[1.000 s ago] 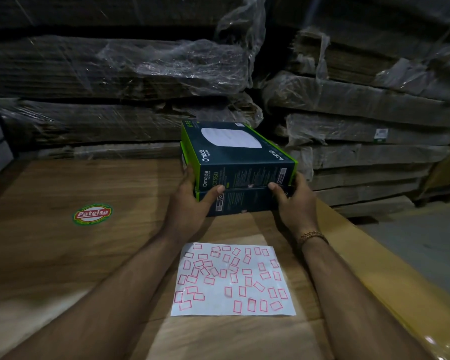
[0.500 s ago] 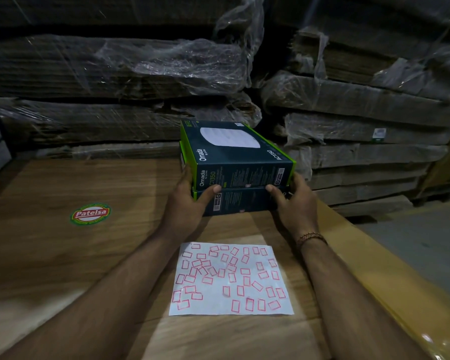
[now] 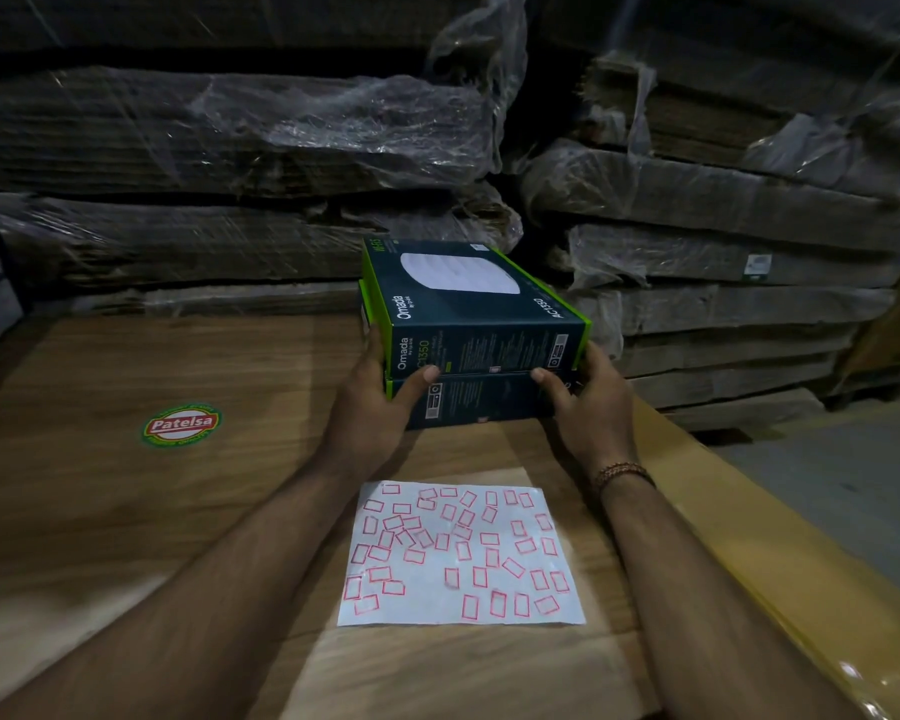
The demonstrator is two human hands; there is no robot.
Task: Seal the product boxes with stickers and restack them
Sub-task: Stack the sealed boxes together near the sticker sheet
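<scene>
Hands, left (image 3: 370, 407) and right (image 3: 588, 407), grip the top box (image 3: 468, 314) by its near corners, squaring it on the lower box (image 3: 489, 402) near the board's (image 3: 126, 511) far edge.

Dim warehouse shot, we get one pool of light low in the middle, wide-angle bend at the edges.

We see the brightest patch on the sticker sheet (image 3: 461, 553) and the wooden table (image 3: 126, 511) near us, light seeming to come from above and behind the camera. The wrapped cardboard stacks (image 3: 230, 148) behind fall off into near black, with small glints on the plastic wrap. Yellow table edge (image 3: 780, 589) shows a spot of glare at bottom right. Soft shadows sit under both forearms. Box stack (image 3: 468, 324) print is fairly sharp; corners look stretched, smeared and grainy.
</scene>
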